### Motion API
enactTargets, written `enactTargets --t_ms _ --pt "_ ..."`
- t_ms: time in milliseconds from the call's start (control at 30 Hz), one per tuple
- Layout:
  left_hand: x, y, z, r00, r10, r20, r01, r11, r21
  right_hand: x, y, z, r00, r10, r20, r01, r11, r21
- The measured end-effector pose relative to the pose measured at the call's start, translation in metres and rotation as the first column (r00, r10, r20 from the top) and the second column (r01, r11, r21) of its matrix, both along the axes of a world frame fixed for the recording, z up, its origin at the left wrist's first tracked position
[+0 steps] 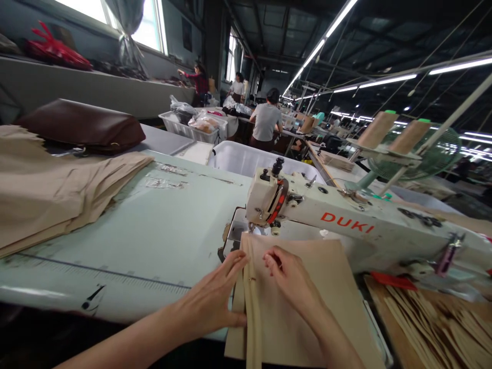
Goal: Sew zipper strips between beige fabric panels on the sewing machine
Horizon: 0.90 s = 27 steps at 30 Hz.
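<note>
To your left the pale green tabletop (pixel 154 241) lies open; the cream DUKI sewing machine (pixel 346 223) blocks the right, stacked beige fabric (pixel 49 189) far left.

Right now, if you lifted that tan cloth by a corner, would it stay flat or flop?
Probably flop: the cloth lies limp and seems to droop past the table edge, and its seam curves by the left hand. It looks thin, so likely light. The stack nearby sags at its edges too, hinting soft fabric.

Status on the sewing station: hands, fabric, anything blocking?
Left hand flat against folded edge. Right hand curled onto beige fabric, grip unclear. Fabric edge at presser foot, nothing between.
</note>
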<state>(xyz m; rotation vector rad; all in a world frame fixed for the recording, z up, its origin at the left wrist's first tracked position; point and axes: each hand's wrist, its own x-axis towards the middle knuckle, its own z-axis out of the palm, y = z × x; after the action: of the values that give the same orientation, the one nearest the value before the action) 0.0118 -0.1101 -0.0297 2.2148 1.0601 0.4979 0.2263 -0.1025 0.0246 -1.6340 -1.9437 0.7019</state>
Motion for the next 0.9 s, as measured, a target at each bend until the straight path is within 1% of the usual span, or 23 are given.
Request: enactTargets --t_ms 67,133,267,367,433,533,633,733,833,900 --pt "0.000 0.000 0.000 0.999 0.001 0.043 -0.002 1.000 0.021 0.004 0.002 -0.007 0.996 0.079 0.027 -0.081 0.995 0.065" --pt "0.001 0.000 0.000 0.996 -0.009 0.092 0.004 0.998 0.058 0.004 0.005 -0.012 0.987 0.163 0.014 -0.163 0.981 0.103" --pt "0.002 0.000 0.000 0.991 -0.013 0.136 0.001 0.997 0.082 0.001 0.015 -0.020 0.950 0.310 0.029 -0.310 0.935 0.170" --pt "0.001 0.000 0.001 0.992 -0.038 0.118 0.028 0.996 0.083 0.000 0.023 -0.026 0.942 0.330 0.064 -0.336 0.919 0.204" --pt "0.000 -0.001 0.002 0.994 -0.088 0.068 0.079 0.990 0.118 -0.001 0.026 -0.031 0.940 0.333 0.069 -0.340 0.910 0.236" --pt "-0.001 -0.001 0.010 0.989 -0.148 -0.016 0.147 0.962 0.229 0.001 0.027 -0.037 0.943 0.334 -0.001 -0.321 0.906 0.274" --pt "0.001 0.000 0.019 0.984 -0.162 -0.075 0.179 0.915 0.361 0.004 0.027 -0.041 0.954 0.290 -0.076 -0.257 0.922 0.291" --pt "0.002 0.007 0.023 0.970 -0.180 -0.166 0.234 0.880 0.413 0.005 0.030 -0.042 0.966 0.232 -0.110 -0.189 0.932 0.310" --pt "-0.004 0.014 0.019 0.952 -0.171 -0.256 0.268 0.867 0.419 0.004 0.032 -0.043 0.979 0.154 -0.135 -0.102 0.938 0.331" --pt "-0.014 0.016 0.011 0.956 -0.118 -0.268 0.233 0.861 0.451 0.003 0.031 -0.043 0.989 0.076 -0.130 -0.027 0.938 0.345"
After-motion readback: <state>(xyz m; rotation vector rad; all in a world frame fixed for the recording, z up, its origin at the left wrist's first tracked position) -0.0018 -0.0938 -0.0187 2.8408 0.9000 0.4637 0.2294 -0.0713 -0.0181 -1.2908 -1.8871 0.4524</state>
